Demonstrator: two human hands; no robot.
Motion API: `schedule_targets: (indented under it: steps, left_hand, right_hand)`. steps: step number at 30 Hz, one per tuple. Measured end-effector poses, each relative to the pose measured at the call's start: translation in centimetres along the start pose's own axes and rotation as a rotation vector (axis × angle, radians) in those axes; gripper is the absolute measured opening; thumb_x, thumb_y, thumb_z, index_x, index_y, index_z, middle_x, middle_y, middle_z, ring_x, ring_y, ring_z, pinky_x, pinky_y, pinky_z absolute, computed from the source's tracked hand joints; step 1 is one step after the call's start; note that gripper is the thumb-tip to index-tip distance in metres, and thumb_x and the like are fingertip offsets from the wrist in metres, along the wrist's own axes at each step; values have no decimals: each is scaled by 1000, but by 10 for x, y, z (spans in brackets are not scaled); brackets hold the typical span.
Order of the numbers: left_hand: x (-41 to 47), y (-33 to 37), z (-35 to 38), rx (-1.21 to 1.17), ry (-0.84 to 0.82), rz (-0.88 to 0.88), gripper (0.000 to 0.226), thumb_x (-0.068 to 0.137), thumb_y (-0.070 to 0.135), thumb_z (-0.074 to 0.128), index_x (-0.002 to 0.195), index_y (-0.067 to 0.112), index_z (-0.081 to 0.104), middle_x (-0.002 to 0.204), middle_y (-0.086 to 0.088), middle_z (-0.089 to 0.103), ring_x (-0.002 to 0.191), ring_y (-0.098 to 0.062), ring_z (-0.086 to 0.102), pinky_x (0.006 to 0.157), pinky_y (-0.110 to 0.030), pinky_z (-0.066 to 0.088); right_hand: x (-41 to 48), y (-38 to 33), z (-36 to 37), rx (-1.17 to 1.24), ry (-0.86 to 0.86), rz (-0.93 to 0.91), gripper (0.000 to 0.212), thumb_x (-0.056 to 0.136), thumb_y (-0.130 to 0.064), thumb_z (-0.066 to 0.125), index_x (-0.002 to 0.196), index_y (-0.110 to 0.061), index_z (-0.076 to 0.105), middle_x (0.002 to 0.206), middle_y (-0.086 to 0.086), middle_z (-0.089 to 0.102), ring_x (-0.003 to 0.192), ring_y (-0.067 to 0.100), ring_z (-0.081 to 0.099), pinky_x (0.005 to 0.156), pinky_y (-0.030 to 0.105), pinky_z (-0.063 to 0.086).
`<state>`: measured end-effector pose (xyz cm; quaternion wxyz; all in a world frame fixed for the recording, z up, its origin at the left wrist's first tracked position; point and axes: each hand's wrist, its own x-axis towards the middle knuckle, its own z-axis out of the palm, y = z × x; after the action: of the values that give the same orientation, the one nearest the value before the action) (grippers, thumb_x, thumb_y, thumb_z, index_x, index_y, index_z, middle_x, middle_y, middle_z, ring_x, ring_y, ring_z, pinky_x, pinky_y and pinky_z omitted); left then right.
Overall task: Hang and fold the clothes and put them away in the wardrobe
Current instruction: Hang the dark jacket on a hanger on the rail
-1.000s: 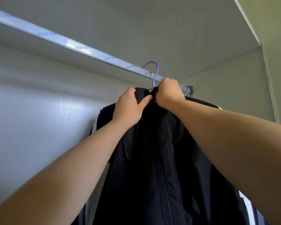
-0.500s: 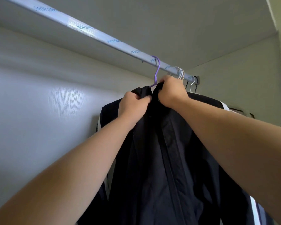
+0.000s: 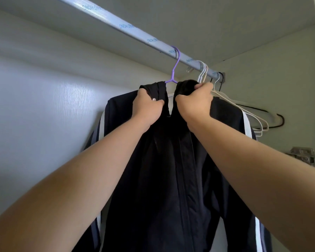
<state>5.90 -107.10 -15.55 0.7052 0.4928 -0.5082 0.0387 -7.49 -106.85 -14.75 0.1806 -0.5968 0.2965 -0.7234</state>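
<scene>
Head view: left hand (image 3: pixel 147 108), right hand (image 3: pixel 195 102) are spreading apart, each gripping jacket (image 3: pixel 171 179) collar; purple hanger (image 3: pixel 175 68) above hooking rail (image 3: pixel 116 26), nearly hung.

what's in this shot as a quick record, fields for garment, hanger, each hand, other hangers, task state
garment: black jacket with white sleeve stripes, collar parted at the front
hanger: purple hanger, hook over the rail, jacket on it
left hand: grips the collar's left side
right hand: grips the collar's right side
other hangers: bare white hangers and a black hanger, further right on the rail
task state: jacket hung, both hands on it
</scene>
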Motion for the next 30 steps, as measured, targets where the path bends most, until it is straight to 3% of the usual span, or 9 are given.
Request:
schedule_targets:
  steps: [2, 6, 10, 13, 16, 23, 26, 28, 30]
  left_hand:
    - [-5, -1, 1, -9, 15, 14, 47, 75, 29, 80, 109, 17, 51, 97, 7, 59, 79, -5, 57, 57, -21, 40]
    - [-20, -5, -4, 149, -10, 69, 43, 71, 21, 77, 103, 15, 49, 98, 1, 60, 84, -19, 61, 67, -31, 51]
    - [-51, -22, -18, 286, -35, 182, 45, 71, 13, 70, 101, 20, 36, 85, 1, 56, 72, -20, 58, 54, -34, 46]
    - [-81, -43, -27, 396, -25, 330, 49, 73, 9, 66, 103, 27, 31, 90, 5, 47, 73, -18, 51, 56, -27, 35]
    - [-106, -60, -35, 523, -53, 397, 32, 78, 7, 62, 86, 20, 34, 89, 5, 42, 66, -19, 49, 53, -32, 37]
    - [-151, -100, -40, 541, 17, 271, 27, 90, 24, 53, 69, 11, 41, 89, 4, 41, 73, -20, 45, 63, -32, 41]
    - [-169, -108, -38, 516, 150, 419, 24, 93, 25, 57, 78, 8, 54, 95, -2, 42, 87, -22, 45, 80, -36, 44]
    - [-179, -111, -34, 470, 219, 583, 19, 96, 23, 56, 85, 9, 56, 95, -5, 47, 88, -21, 46, 81, -34, 41]
    - [-186, -110, -25, 437, 217, 597, 20, 100, 27, 50, 85, 14, 51, 92, 1, 49, 84, -15, 46, 80, -31, 38]
  right_hand:
    - [-6, 9, 2, 61, -45, 56, 44, 81, -10, 71, 109, -18, 38, 113, 6, 54, 95, 19, 59, 76, 32, 53]
    - [-32, 30, 2, 61, -174, 93, 47, 77, -20, 79, 112, -20, 47, 97, -4, 63, 82, 8, 63, 55, 16, 47]
    - [-78, 65, -12, -75, -326, 68, 37, 72, -20, 75, 99, -32, 54, 91, -12, 67, 77, 3, 66, 53, 12, 48]
    - [-117, 94, -25, -224, -440, 102, 37, 74, -20, 72, 103, -33, 53, 90, -14, 67, 77, 5, 66, 65, 25, 59]
    - [-148, 120, -37, -315, -485, 166, 34, 77, -21, 70, 107, -28, 54, 93, -12, 67, 81, 10, 68, 74, 35, 62]
    - [-206, 182, -64, -479, -552, 295, 31, 80, -17, 72, 105, -19, 52, 92, -5, 64, 79, 16, 66, 72, 40, 63]
    - [-223, 205, -79, -552, -547, 362, 23, 82, -15, 68, 101, -17, 56, 88, -4, 63, 74, 13, 64, 66, 35, 62]
    - [-233, 217, -88, -591, -563, 400, 15, 81, -13, 65, 95, -14, 58, 85, -1, 63, 73, 18, 65, 65, 38, 63]
    - [-241, 227, -95, -640, -586, 428, 9, 82, -11, 62, 88, -12, 57, 84, 3, 63, 73, 24, 66, 66, 42, 62]
